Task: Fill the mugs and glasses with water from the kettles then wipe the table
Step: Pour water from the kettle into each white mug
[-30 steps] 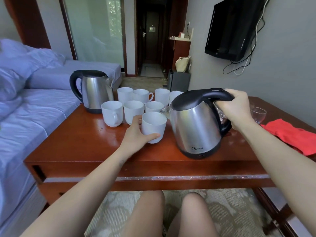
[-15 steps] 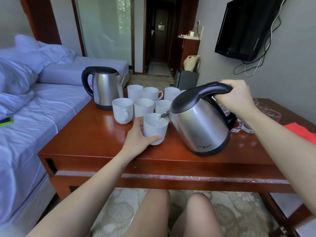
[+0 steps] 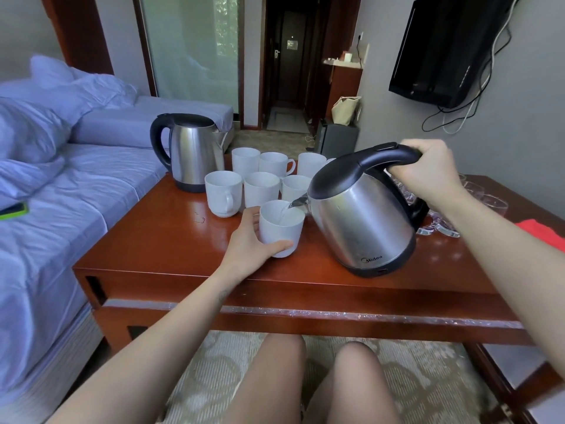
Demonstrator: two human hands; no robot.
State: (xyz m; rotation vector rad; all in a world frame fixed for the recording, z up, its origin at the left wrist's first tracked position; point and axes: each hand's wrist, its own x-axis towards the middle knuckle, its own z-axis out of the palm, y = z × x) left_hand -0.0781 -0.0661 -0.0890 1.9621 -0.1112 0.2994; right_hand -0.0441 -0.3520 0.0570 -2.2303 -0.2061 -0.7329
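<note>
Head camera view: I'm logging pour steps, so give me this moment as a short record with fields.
left hand: holds the front white mug on the table
right hand: grips the handle of the Midea kettle
pour: Midea kettle tilted, spout over the front white mug, water streaming in
second kettle: upright at the table's far left, untouched
other mugs: white, clustered behind the front one
glasses: clear, behind the Midea kettle, to the right
red cloth: at the table's right edge
</note>
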